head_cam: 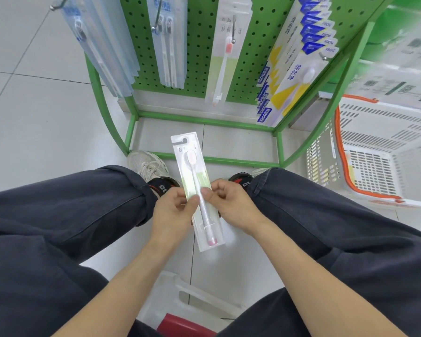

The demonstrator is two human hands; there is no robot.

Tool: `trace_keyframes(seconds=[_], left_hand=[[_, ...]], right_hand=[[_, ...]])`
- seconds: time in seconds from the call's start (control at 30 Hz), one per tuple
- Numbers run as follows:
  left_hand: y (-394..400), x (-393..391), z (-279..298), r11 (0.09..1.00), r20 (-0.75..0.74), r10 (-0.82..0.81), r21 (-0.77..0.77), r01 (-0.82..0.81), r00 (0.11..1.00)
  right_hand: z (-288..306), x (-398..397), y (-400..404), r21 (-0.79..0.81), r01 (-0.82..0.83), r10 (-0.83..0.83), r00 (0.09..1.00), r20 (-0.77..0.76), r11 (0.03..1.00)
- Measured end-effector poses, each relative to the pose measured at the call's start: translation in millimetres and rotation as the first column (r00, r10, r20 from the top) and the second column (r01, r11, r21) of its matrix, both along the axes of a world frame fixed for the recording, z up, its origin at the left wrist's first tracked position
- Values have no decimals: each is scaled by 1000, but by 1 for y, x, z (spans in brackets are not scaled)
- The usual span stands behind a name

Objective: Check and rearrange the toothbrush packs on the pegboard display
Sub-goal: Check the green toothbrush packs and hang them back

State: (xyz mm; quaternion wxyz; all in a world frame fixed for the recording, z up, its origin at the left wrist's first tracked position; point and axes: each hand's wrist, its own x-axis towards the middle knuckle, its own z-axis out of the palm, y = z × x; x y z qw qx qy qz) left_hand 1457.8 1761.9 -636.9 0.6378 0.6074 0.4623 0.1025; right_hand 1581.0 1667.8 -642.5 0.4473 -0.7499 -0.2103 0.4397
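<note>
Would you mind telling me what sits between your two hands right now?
In the head view, the toothbrush pack lies between the left hand and right hand, pinched by both.

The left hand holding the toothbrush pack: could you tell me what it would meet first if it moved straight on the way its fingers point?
Probably the right hand, which pinches the opposite edge of the same clear-and-white toothbrush pack that the left hand holds; depth is hard to judge.

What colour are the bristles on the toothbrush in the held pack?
Pale pink, in the toothbrush pack that both hands hold; the head view shows it.
</note>
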Motion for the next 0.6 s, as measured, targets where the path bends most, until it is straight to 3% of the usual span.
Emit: trace_keyframes(seconds=[0.17, 0.37, 0.53, 0.6], left_hand=[[14, -1, -1, 994, 34, 107, 13, -107, 994], [8, -1, -3, 995, -4, -51, -82, 51, 999], [10, -1, -1, 997, 17, 49, -54, -48, 999], [12, -1, 0, 993, 28, 97, -65, -95, 995]], right_hand=[[11, 6, -3, -18, -210, 203, 959, -196, 978], [8, 6, -1, 7, 12, -11, 988, -155, 1000], [15, 8, -4, 56, -68, 83, 940, -330, 996], [16, 9, -5, 97, -118, 144, 932, -334, 988]])
